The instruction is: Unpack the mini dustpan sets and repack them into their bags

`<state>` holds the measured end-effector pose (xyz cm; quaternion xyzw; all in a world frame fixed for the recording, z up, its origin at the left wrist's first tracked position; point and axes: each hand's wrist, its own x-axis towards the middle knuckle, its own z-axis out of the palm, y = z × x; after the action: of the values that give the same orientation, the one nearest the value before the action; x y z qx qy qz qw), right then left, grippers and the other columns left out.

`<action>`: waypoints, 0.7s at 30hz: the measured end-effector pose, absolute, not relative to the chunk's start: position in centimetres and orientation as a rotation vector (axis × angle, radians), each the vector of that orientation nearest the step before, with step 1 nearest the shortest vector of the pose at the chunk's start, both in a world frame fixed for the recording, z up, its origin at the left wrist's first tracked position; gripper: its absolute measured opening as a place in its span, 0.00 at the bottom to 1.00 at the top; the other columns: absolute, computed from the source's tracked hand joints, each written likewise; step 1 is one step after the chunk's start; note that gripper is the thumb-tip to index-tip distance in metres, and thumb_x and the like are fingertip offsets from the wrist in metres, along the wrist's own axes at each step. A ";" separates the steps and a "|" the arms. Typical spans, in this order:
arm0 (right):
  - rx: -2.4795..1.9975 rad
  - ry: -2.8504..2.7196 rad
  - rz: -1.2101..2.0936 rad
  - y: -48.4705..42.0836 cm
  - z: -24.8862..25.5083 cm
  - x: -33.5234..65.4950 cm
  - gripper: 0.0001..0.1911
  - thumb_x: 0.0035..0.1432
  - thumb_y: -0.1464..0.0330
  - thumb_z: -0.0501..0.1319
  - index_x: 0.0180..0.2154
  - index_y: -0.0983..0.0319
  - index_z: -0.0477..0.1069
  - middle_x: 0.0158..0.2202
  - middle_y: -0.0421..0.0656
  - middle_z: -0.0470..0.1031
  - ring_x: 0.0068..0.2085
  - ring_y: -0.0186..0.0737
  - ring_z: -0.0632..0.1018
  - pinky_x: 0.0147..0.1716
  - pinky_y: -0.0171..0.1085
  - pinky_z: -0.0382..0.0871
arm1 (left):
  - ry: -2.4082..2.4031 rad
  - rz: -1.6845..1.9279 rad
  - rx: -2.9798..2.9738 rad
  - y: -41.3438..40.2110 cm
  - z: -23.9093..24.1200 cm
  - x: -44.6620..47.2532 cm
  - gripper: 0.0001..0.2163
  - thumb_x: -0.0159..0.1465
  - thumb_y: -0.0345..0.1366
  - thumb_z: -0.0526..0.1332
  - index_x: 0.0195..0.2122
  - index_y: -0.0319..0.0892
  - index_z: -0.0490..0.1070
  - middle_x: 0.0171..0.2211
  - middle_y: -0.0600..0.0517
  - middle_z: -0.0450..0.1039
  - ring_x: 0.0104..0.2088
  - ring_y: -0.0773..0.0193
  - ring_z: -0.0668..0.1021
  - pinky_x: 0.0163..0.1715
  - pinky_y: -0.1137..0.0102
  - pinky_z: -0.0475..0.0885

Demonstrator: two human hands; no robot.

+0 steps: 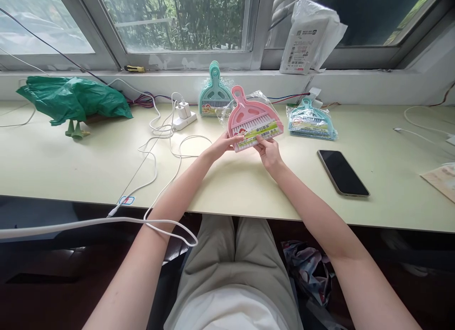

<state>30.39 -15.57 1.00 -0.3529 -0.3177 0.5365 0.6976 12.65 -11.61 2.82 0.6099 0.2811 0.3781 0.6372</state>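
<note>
As I pinch its lower edge, the pink dustpan set stands tilted, left of the phone. My left hand grips the corner farther from the phone, my right hand the nearer one.

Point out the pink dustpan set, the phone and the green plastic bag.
pink dustpan set (249, 114): head view, pan face above the label.
phone (343, 173): head view, middle of the dark screen.
green plastic bag (73, 99): head view, middle of the crumpled bag.
</note>
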 end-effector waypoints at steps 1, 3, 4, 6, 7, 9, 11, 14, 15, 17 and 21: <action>-0.788 -0.693 1.189 -15.5 0.9 30.4 0.07 0.53 0.73 0.68 0.36 0.61 0.75 0.40 0.41 0.82 0.47 0.41 0.82 0.54 0.42 0.76 | 0.641 0.858 1.396 -11.8 2.8 12.8 0.27 0.55 0.46 0.70 0.54 0.43 0.70 0.53 0.43 0.75 0.49 0.54 0.80 0.47 0.62 0.75; -0.793 -0.665 1.179 -15.4 0.8 30.5 0.07 0.54 0.73 0.67 0.37 0.61 0.75 0.40 0.41 0.83 0.47 0.40 0.82 0.54 0.42 0.77 | 0.634 0.824 1.380 -12.1 2.7 13.1 0.28 0.55 0.46 0.70 0.54 0.43 0.69 0.54 0.42 0.74 0.48 0.54 0.80 0.48 0.61 0.75; -0.794 -0.653 1.178 -15.4 0.7 30.5 0.07 0.54 0.74 0.67 0.37 0.61 0.75 0.39 0.41 0.83 0.46 0.40 0.83 0.54 0.42 0.77 | 0.631 0.803 1.372 -12.2 2.6 13.3 0.28 0.55 0.47 0.70 0.55 0.43 0.68 0.54 0.42 0.75 0.48 0.54 0.81 0.48 0.60 0.75; -0.796 -0.641 1.182 -15.3 0.6 30.6 0.07 0.54 0.75 0.66 0.37 0.62 0.75 0.38 0.41 0.83 0.45 0.40 0.83 0.54 0.42 0.77 | 0.644 0.813 1.368 -12.4 2.5 13.5 0.28 0.55 0.48 0.69 0.54 0.43 0.68 0.53 0.42 0.75 0.48 0.53 0.81 0.48 0.60 0.75; -0.797 -0.642 1.185 -15.2 0.6 30.6 0.07 0.54 0.75 0.66 0.37 0.62 0.75 0.38 0.41 0.83 0.45 0.40 0.83 0.54 0.42 0.77 | 0.663 0.849 1.369 -12.4 2.5 13.6 0.27 0.56 0.49 0.68 0.54 0.43 0.69 0.53 0.42 0.75 0.48 0.53 0.80 0.48 0.60 0.75; -0.799 -0.658 1.192 -15.2 0.5 30.7 0.07 0.54 0.74 0.66 0.37 0.62 0.75 0.39 0.42 0.83 0.46 0.40 0.83 0.54 0.42 0.76 | 0.709 0.940 1.369 -12.2 2.3 13.8 0.26 0.57 0.49 0.67 0.53 0.43 0.70 0.53 0.43 0.75 0.50 0.53 0.79 0.48 0.62 0.74; -0.801 -0.675 1.195 -15.2 0.5 30.7 0.08 0.53 0.73 0.67 0.38 0.62 0.75 0.39 0.42 0.83 0.47 0.41 0.83 0.54 0.43 0.77 | 0.733 0.987 1.373 -12.1 2.2 13.8 0.25 0.56 0.49 0.67 0.52 0.42 0.71 0.53 0.43 0.76 0.51 0.54 0.78 0.48 0.63 0.74; -0.808 -0.678 1.182 -15.2 0.5 30.7 0.09 0.52 0.72 0.69 0.38 0.61 0.75 0.39 0.41 0.83 0.47 0.41 0.82 0.53 0.43 0.77 | 0.702 0.923 1.385 -12.2 2.4 13.7 0.26 0.56 0.49 0.67 0.53 0.42 0.70 0.53 0.42 0.75 0.49 0.54 0.80 0.49 0.61 0.74; -0.808 -0.673 1.169 -15.2 0.5 30.7 0.09 0.52 0.72 0.69 0.38 0.61 0.75 0.39 0.41 0.83 0.47 0.41 0.82 0.53 0.43 0.77 | 0.680 0.864 1.393 -12.4 2.6 13.6 0.26 0.56 0.49 0.67 0.53 0.43 0.69 0.54 0.42 0.75 0.48 0.54 0.80 0.49 0.59 0.74; -0.805 -0.660 1.134 -15.2 0.6 30.8 0.09 0.52 0.72 0.69 0.38 0.61 0.75 0.40 0.42 0.82 0.48 0.42 0.82 0.53 0.42 0.77 | 0.636 0.719 1.411 -12.9 2.9 13.5 0.27 0.56 0.48 0.68 0.55 0.44 0.68 0.56 0.41 0.73 0.46 0.54 0.81 0.51 0.56 0.73; -0.821 -0.651 1.088 -15.1 0.8 31.0 0.10 0.51 0.70 0.69 0.37 0.61 0.74 0.41 0.42 0.82 0.50 0.43 0.81 0.54 0.43 0.77 | 0.585 0.648 1.353 -13.4 3.3 13.8 0.27 0.57 0.51 0.66 0.56 0.47 0.68 0.59 0.42 0.70 0.49 0.50 0.81 0.54 0.53 0.72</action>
<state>31.03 -15.13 0.80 -0.3727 -0.2955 0.4939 0.7279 13.83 -13.38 3.27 0.6059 0.2619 0.2900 0.6930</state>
